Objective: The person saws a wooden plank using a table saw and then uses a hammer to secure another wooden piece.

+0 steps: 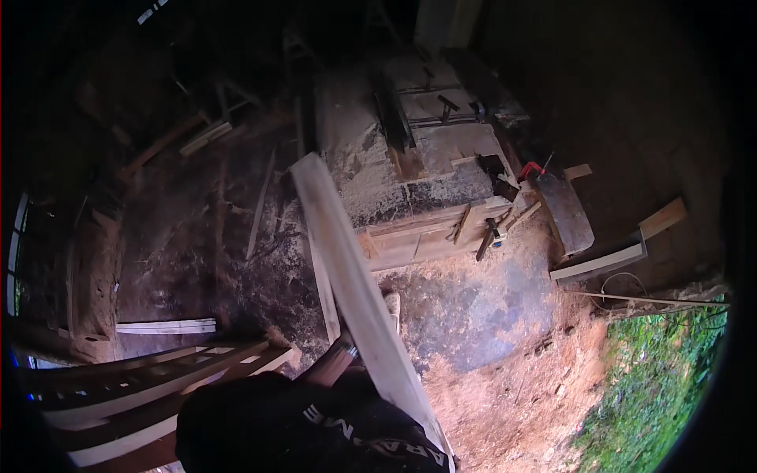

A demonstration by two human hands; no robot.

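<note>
A long pale wooden board (347, 268) slants across the middle, from near the workbench down past my right side. My left hand (344, 345) grips its left edge, and the board hides most of the fingers. My left forearm (323, 369) comes out of a dark shirt with pale lettering. Beside the board's left edge runs a narrower strip of wood (323, 292), partly covered by it. My right hand does not show. One light shoe (393, 306) appears just right of the board.
Ahead stands a low workbench (418, 236) strewn with sawdust, with a clamp (490, 235) at its front. A red-handled tool (530, 169) lies at its right. Stacked slatted timber (158, 378) sits at lower left. Sawdust (512, 394) covers the floor toward the grass (654, 386).
</note>
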